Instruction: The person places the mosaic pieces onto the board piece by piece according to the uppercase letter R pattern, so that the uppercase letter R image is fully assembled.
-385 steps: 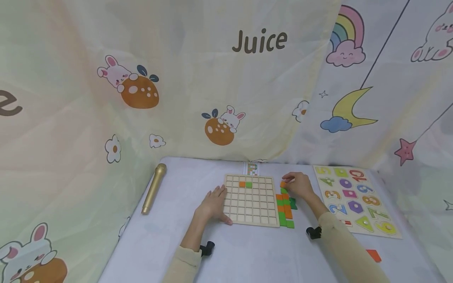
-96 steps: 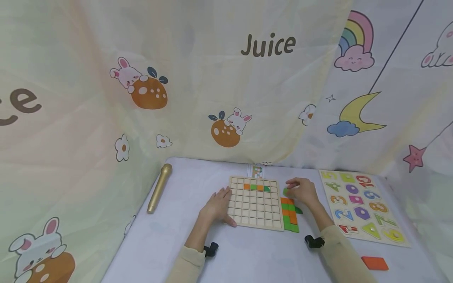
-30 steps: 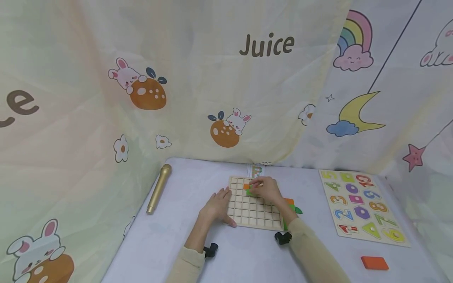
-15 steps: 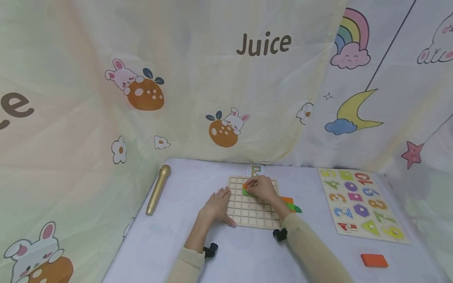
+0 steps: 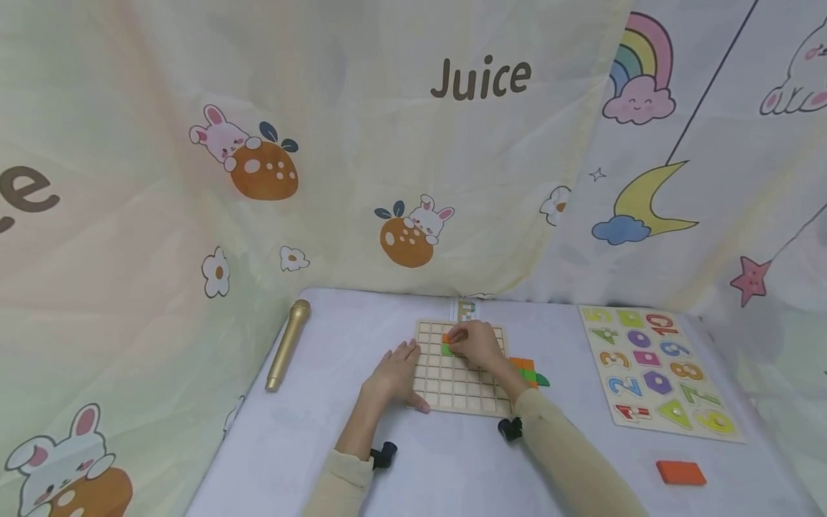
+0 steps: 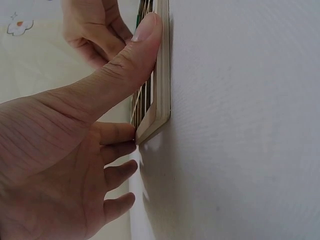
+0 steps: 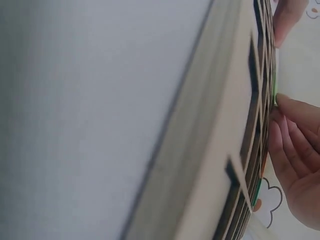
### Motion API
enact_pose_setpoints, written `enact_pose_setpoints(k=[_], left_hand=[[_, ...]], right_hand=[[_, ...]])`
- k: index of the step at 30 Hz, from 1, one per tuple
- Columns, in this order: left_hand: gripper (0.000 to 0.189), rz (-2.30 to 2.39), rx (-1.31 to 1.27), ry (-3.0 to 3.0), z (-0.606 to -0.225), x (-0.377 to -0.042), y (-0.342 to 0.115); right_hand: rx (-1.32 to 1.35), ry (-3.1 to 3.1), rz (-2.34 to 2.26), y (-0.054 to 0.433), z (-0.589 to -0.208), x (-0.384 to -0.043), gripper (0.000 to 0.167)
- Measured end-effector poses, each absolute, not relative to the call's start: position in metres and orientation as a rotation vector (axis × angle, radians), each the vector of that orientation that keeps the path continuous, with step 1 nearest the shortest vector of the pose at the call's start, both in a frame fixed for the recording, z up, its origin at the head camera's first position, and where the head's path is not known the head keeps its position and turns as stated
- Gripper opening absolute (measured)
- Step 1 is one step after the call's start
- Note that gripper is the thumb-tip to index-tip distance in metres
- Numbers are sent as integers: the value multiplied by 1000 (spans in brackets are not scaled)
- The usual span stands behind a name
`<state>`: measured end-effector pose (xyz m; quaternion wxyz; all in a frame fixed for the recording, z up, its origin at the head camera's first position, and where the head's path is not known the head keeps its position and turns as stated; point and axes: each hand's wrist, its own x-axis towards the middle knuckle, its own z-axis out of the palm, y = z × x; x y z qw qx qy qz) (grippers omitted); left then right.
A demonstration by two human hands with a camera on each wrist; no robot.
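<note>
A wooden grid board (image 5: 452, 388) lies on the white-covered table. My left hand (image 5: 390, 377) rests against its left side with fingers spread; in the left wrist view the thumb (image 6: 147, 35) lies over the near edge and fingertips touch the corner. Over the upper rows, my right hand (image 5: 479, 345) pinches a green square tile (image 5: 446, 350) at a cell just below an orange tile (image 5: 446, 338). The right wrist view shows thumb and fingers together at the board's surface, beside a sliver of green (image 7: 275, 87). The right hand hides the other tiles in that row.
Orange and green tiles (image 5: 526, 365) sit right of the board, partly behind the right forearm, with a dark green piece (image 5: 543, 380). A pattern card (image 5: 466, 310) lies behind the board. Also about: a gold microphone (image 5: 288, 346), a number puzzle (image 5: 659, 373) and an orange block (image 5: 681, 472).
An orange and a dark green tile joined the row on the board. My right hand then brought a green tile from the right side to below the row's orange tile. The left hand stays put.
</note>
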<state>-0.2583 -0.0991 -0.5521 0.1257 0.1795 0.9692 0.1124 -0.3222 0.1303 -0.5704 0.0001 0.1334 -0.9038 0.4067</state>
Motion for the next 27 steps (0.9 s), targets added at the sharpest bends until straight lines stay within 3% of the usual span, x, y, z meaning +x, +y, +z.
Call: enact_pose_setpoints(k=[11, 27], left_hand=[[141, 313, 518, 2837, -552, -258, -98], [141, 355, 513, 2832, -553, -257, -98]], right_hand=[[378, -2766, 1318, 145, -551, -309, 24], [246, -2732, 1215, 206, -542, -290, 25]])
